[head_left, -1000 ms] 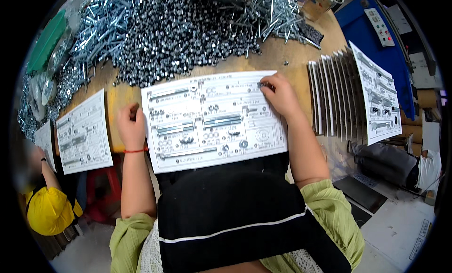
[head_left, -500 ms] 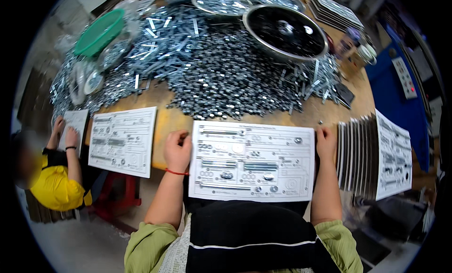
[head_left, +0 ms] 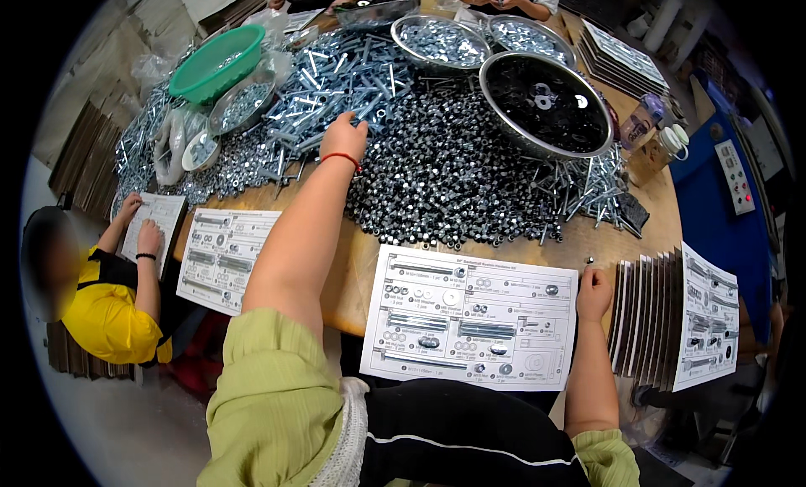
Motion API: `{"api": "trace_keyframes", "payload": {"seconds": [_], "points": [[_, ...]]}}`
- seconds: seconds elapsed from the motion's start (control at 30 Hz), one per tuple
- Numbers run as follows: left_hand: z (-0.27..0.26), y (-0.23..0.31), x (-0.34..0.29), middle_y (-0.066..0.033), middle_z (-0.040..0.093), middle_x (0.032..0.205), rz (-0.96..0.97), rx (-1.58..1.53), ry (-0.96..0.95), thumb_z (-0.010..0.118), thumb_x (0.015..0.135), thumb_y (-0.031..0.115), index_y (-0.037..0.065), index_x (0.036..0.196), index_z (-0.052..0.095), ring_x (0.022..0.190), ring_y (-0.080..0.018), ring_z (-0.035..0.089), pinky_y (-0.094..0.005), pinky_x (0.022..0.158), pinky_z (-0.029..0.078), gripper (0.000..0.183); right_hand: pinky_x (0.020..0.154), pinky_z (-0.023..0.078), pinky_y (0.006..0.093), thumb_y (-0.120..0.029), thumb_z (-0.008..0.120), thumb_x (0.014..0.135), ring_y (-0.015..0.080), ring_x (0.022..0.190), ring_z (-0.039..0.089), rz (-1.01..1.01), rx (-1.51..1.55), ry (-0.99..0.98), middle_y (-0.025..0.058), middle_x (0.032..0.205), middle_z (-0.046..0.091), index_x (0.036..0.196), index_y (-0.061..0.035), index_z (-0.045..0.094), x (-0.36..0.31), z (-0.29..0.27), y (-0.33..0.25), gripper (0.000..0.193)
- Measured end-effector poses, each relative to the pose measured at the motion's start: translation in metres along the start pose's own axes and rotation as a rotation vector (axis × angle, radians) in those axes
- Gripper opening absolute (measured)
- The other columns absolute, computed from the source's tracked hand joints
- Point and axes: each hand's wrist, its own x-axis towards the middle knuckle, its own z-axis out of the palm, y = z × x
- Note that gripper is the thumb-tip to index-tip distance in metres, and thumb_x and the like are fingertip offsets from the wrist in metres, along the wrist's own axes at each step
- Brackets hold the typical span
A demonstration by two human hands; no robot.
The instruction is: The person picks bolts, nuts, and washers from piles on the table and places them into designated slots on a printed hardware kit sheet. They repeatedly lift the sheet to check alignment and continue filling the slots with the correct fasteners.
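My left hand (head_left: 344, 138) reaches out over the heap, at the border between the long silvery bolts (head_left: 323, 84) and the dark mound of nuts (head_left: 453, 164). Its fingers are bent together at the bolts; what lies between them is too small to make out. In front of me a white printed card (head_left: 437, 371) with pictures of fasteners lies at the table edge, with small metal parts on it. Beside its right edge rests my right hand (head_left: 594, 295), fingers curled closed, their contents hidden. A single nut (head_left: 589, 260) sits just beyond that hand.
Steel bowls stand at the back, one holding black washers (head_left: 554, 92). A green basket (head_left: 217, 65) is at the left. Upright cards (head_left: 646, 319) stand at the right. Another card (head_left: 214, 260) lies left, near a co-worker in yellow (head_left: 122, 327). Bottles (head_left: 659, 151) stand right.
My left hand has left the card's left side and stretched forward to the bolts. My right hand stays by the card's right edge. The view has tilted up, showing other people at the far side.
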Motion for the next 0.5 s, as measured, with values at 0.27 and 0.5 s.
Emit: {"api": "trace_keyframes", "payload": {"seconds": [0.27, 0.5], "points": [[-0.006, -0.006, 0.031, -0.0148, 0.07, 0.102, 0.074, -0.061, 0.095, 0.067, 0.088, 0.032, 0.007, 0.105, 0.068, 0.094, -0.0305, 0.067, -0.0411, 0.081, 0.052, 0.03, 0.059, 0.045, 0.0336, -0.022, 0.061, 0.091, 0.0199, 0.059, 0.057, 0.026, -0.089, -0.02, 0.0104, 0.066, 0.061, 0.078, -0.0011, 0.065, 0.0, -0.003, 0.003, 0.025], [-0.054, 0.014, -0.039, -0.0104, 0.07, 0.095, 0.384, -0.868, 0.154, 0.063, 0.094, 0.007, 0.0, 0.108, 0.054, 0.088, -0.0135, 0.066, -0.0243, 0.076, 0.05, 0.018, 0.06, 0.046, 0.0333, -0.021, 0.063, 0.089, 0.0195, 0.061, 0.059, -0.004, -0.003, 0.007, 0.0113, 0.067, 0.062, 0.078, -0.0011, 0.065, 0.002, 0.004, 0.023, 0.023]]}}
